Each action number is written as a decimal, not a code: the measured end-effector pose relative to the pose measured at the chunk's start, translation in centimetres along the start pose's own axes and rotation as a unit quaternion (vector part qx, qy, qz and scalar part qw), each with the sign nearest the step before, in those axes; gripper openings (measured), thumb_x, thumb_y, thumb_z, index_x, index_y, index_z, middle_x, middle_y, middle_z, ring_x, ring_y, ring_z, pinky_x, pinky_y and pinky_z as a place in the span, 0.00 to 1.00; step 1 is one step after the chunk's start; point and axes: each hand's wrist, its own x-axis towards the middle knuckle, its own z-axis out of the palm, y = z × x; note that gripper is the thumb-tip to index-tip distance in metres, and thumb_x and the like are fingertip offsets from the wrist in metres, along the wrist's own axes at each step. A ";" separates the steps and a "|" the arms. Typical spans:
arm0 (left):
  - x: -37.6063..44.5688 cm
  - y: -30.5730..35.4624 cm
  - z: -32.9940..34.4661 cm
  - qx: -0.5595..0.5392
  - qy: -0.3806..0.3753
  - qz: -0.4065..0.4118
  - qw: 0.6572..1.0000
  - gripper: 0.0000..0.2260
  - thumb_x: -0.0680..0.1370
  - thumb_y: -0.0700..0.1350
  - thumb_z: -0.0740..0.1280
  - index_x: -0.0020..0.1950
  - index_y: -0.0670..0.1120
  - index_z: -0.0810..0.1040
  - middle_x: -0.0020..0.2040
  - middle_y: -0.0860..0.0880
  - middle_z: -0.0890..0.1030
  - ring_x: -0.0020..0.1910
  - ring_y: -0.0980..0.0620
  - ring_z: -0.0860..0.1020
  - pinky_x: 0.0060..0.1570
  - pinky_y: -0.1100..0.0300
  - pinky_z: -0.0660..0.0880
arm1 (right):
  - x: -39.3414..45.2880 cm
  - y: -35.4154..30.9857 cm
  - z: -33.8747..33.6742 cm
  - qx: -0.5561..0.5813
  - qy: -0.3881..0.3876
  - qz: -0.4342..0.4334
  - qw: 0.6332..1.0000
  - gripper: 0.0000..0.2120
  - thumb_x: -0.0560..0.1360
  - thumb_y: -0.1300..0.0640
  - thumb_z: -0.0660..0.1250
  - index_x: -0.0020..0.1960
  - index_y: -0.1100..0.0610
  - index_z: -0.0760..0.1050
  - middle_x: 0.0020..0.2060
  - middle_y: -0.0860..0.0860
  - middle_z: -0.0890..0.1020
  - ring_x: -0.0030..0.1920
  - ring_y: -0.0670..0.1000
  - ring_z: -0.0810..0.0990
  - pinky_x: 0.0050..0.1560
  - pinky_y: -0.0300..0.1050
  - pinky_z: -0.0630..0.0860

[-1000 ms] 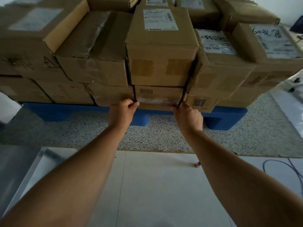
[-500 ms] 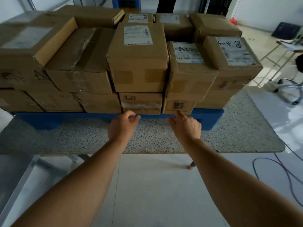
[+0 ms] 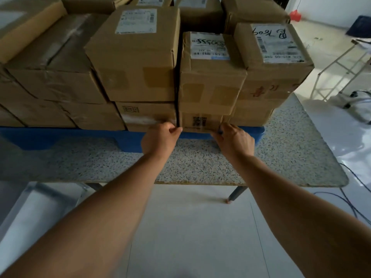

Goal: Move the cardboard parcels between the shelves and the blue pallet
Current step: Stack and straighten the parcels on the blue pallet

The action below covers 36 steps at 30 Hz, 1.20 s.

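1. Cardboard parcels are stacked two layers high on a blue pallet [image 3: 50, 135], which stands on a speckled counter [image 3: 200, 163]
2. The low parcel [image 3: 200, 120] with a square code printed on its front lies in the bottom layer, at about 12 o'clock from the hands, its front edge at the pallet's near rim
3. The left hand [image 3: 158, 139] reaches the dark gap on that parcel's left side; its fingers are curled and pressed together, thumb tip at the parcel's lower left corner, gripping that corner
4. The right hand [image 3: 234, 140] is at the parcel's lower right corner; its fingers are bent round the corner, tips hidden behind the edge
5. A taller parcel [image 3: 208, 77] with a handwritten white label sits directly on top of the low one
6. At 10 o'clock from the hands a big parcel [image 3: 136, 55] with a printed label rests on a flat parcel [image 3: 144, 117]
7. At 2 o'clock another labelled parcel [image 3: 275, 57] closes the row
8. A black cable [image 3: 349, 201] lies on the pale floor at 4 o'clock
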 end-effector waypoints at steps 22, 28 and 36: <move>-5.0 3.1 0.5 -0.086 -0.053 -0.003 0.995 0.13 0.78 0.53 0.62 0.58 0.50 0.78 0.51 0.51 0.82 0.47 0.53 0.79 0.43 0.60 0.74 | -2.2 5.6 -5.0 0.001 -0.014 0.115 0.993 0.13 0.79 0.49 0.56 0.43 0.55 0.74 0.42 0.54 0.79 0.36 0.54 0.73 0.36 0.45 0.67; -7.0 9.1 2.9 -0.124 -0.061 -0.009 0.990 0.16 0.81 0.49 0.58 0.68 0.49 0.71 0.58 0.47 0.80 0.53 0.49 0.78 0.47 0.58 0.73 | 1.4 9.3 -7.8 0.012 -0.023 0.070 0.997 0.18 0.78 0.45 0.59 0.62 0.54 0.73 0.55 0.53 0.77 0.51 0.55 0.77 0.44 0.47 0.71; -7.3 14.3 5.5 -0.178 -0.042 -0.135 0.974 0.24 0.79 0.46 0.58 0.74 0.55 0.59 0.55 0.44 0.80 0.43 0.47 0.78 0.41 0.50 0.77 | 2.8 12.6 -8.0 0.047 -0.064 0.014 0.997 0.23 0.74 0.42 0.63 0.62 0.56 0.71 0.56 0.54 0.75 0.54 0.55 0.75 0.44 0.46 0.66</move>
